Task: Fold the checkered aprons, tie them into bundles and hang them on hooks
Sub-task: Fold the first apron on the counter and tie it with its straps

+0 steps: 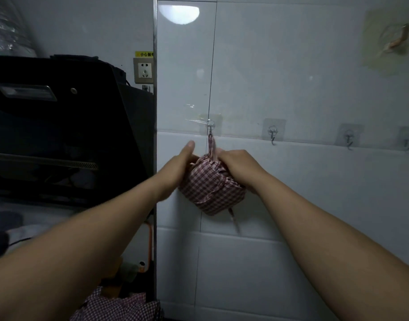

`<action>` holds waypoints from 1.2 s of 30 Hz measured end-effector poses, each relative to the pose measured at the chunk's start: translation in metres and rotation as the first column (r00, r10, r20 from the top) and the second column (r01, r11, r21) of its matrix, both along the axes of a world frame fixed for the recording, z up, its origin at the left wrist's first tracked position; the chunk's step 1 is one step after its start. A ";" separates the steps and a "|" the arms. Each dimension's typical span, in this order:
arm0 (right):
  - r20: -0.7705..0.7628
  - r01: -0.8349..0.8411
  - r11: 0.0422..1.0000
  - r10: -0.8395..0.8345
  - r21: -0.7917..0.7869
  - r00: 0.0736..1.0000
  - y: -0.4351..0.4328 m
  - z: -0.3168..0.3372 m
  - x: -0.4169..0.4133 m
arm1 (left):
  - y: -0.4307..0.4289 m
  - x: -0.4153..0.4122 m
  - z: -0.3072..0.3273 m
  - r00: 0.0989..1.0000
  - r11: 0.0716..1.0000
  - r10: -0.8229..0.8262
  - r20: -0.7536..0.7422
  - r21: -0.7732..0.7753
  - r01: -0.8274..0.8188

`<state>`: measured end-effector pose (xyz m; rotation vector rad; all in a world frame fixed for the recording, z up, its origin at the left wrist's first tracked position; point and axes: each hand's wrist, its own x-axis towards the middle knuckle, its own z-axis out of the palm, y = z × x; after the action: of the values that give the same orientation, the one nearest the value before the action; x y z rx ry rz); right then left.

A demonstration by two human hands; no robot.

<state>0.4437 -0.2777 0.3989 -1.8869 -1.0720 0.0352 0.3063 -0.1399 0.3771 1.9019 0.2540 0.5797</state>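
Centre frame, we log one checkered bundle [210, 184] tied and strung on the leftmost hook [210, 127], right hand [236, 167] clamped on its top, left hand [182, 163] alongside, grip too blurred to tell; a second apron [120, 309], bottom edge, awaits hanging.

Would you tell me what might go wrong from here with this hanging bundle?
The bundle hangs by one thin strap on a hook whose sticky pad looks taped over; the weight may peel it off. If the right hand and left hand let go early, the strap may slip off. The dangling tail hints the knot might loosen.
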 end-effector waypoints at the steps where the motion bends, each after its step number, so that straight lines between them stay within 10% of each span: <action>1: -0.089 -0.053 0.998 0.057 0.045 0.994 -0.008 -0.005 0.000 | -0.001 -0.002 -0.012 0.996 0.997 -0.053 0.077 -0.045 0.056; 6: -0.222 -0.300 0.953 0.303 0.048 0.927 -0.024 -0.029 0.004 | 0.006 0.003 -0.051 0.988 0.987 -0.039 0.152 0.161 0.014; 11: -0.268 -0.120 0.987 0.145 0.109 0.952 -0.016 -0.045 0.012 | 0.017 0.012 -0.055 0.981 0.964 0.162 0.105 0.194 -0.180; 16: 0.031 0.211 0.956 -0.222 0.206 0.975 -0.003 -0.061 -0.008 | 0.028 0.012 -0.084 0.993 0.984 0.088 0.078 0.150 -0.099; 22: 0.248 0.359 0.914 -0.398 0.188 0.883 0.005 -0.074 -0.012 | 0.029 0.017 -0.087 0.906 0.800 0.422 0.011 0.465 -0.378; 36: 0.362 0.275 0.920 -0.366 0.281 0.857 -0.036 -0.109 -0.017 | -0.004 -0.006 -0.118 0.791 0.682 0.537 0.293 0.401 -0.612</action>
<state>0.4267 -0.3138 0.2903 -1.8870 -0.9627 -0.6760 0.2999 -0.1438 0.2596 2.2336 0.6830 1.3193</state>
